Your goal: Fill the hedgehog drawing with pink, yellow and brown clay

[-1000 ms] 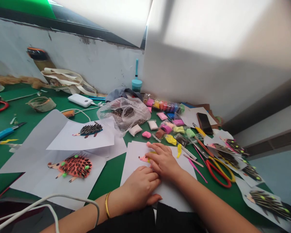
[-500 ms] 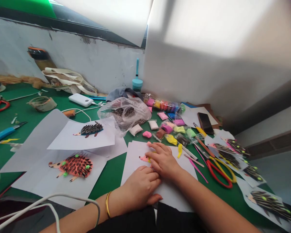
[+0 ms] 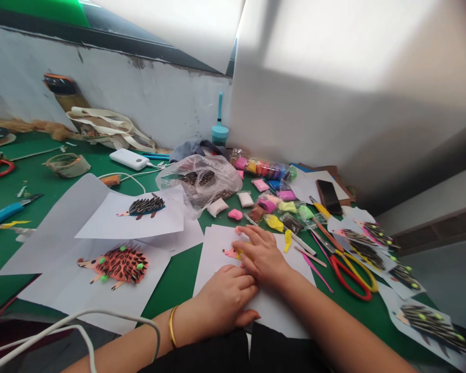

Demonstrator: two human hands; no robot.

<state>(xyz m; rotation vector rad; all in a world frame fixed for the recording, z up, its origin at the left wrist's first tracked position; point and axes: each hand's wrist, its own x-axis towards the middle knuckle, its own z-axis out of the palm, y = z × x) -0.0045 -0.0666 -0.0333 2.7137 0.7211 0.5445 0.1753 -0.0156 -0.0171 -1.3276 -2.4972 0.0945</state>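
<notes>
A sheet of white paper [image 3: 213,248] lies in front of me with a small clay hedgehog [image 3: 230,253] on it, its pink snout and a bit of yellow body showing. My right hand [image 3: 262,254] rests over the hedgehog with fingers spread, covering most of its body. A small pink clay ball [image 3: 238,229] sits by its fingertips. Flat on the paper just below is my left hand [image 3: 229,295], its fingers laid out near the right hand and its thumb apart. Neither hand visibly grips anything. A strip of yellow clay [image 3: 288,241] lies at the sheet's upper right.
Finished hedgehog pictures lie left [image 3: 120,265] and right [image 3: 431,321]. Beyond the sheet are wrapped clay packets [image 3: 274,223] and a plastic bag of sunflower seeds [image 3: 202,178]. Scissors [image 3: 351,274] and a phone [image 3: 329,197] are at right; a white cable [image 3: 81,316] crosses the lower left.
The right hand's fingers have shifted slightly over the hedgehog. The left hand and the things around it look the same.
</notes>
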